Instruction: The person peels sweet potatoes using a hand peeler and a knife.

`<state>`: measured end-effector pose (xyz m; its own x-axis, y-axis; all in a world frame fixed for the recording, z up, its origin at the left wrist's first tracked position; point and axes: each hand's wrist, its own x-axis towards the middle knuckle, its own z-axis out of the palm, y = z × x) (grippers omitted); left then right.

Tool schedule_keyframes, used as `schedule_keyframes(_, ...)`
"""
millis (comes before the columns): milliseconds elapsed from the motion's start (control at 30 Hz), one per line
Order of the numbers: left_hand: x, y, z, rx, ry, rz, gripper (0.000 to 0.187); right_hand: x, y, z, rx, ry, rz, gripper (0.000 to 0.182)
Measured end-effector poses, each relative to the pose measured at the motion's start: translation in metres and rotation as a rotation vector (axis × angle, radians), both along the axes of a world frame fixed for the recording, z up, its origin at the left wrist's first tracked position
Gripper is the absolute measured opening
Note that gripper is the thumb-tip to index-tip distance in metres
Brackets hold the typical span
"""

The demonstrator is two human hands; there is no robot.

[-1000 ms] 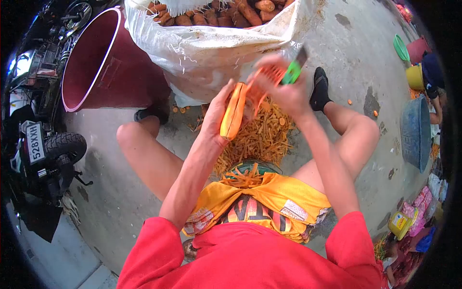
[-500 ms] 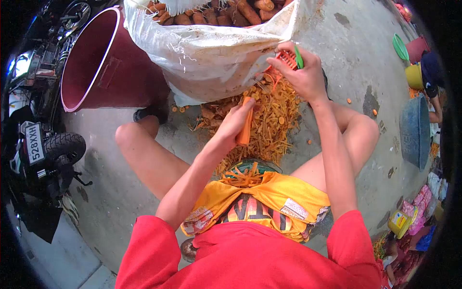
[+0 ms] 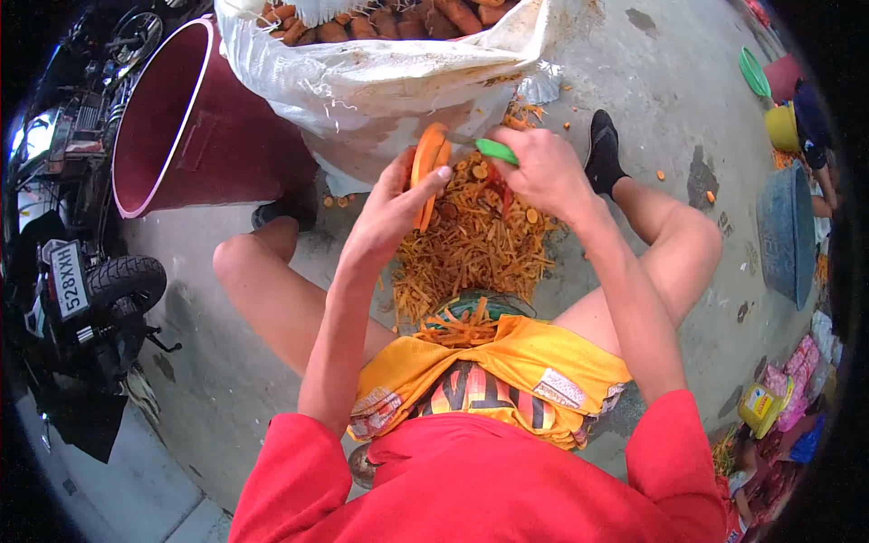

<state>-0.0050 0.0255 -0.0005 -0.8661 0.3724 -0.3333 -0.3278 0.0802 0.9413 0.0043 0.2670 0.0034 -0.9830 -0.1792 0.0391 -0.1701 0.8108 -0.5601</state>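
Observation:
My left hand (image 3: 391, 201) is closed round a peeled carrot (image 3: 429, 172), which stands nearly upright over a pile of peelings. My right hand (image 3: 543, 172) grips a knife by its green handle (image 3: 496, 151), and the blade points left, meeting the upper part of the carrot. Something red, partly hidden, is beneath my right hand. Orange peelings and cut round slices (image 3: 471, 249) lie heaped between my legs. Orange strips (image 3: 460, 328) fill a green container whose rim shows at my lap.
A white sack (image 3: 389, 86) of unpeeled carrots stands ahead, beside a large maroon tub (image 3: 217, 145). A motorcycle (image 3: 90, 281) is at left. On the right are a blue-grey basin (image 3: 786, 235), a yellow container (image 3: 760, 407) and another person's arm (image 3: 826, 185).
My left hand has moved left and up with the carrot, now more upright. My right hand has lowered and turned, bringing the knife blade against the carrot. The right foot has come into view.

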Motion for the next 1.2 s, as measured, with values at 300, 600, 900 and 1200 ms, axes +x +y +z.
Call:
schedule_keyframes(300,0.012,0.017,-0.013,0.228,-0.235,0.002,0.073,0.014,-0.021,-0.013,0.155,-0.08,0.166,0.03)
schedule_keyframes(600,0.016,0.016,-0.025,0.025,-0.179,0.09,0.064,0.013,-0.023,-0.022,0.215,-0.167,0.227,0.017)
schedule_keyframes(900,0.01,0.021,-0.022,0.028,-0.395,0.115,0.044,0.002,-0.019,-0.053,0.28,-0.012,0.059,0.016)
schedule_keyframes(1200,0.02,0.006,0.0,-0.014,-0.347,-0.154,0.037,-0.032,0.082,-0.089,0.468,-0.356,-0.157,0.028)
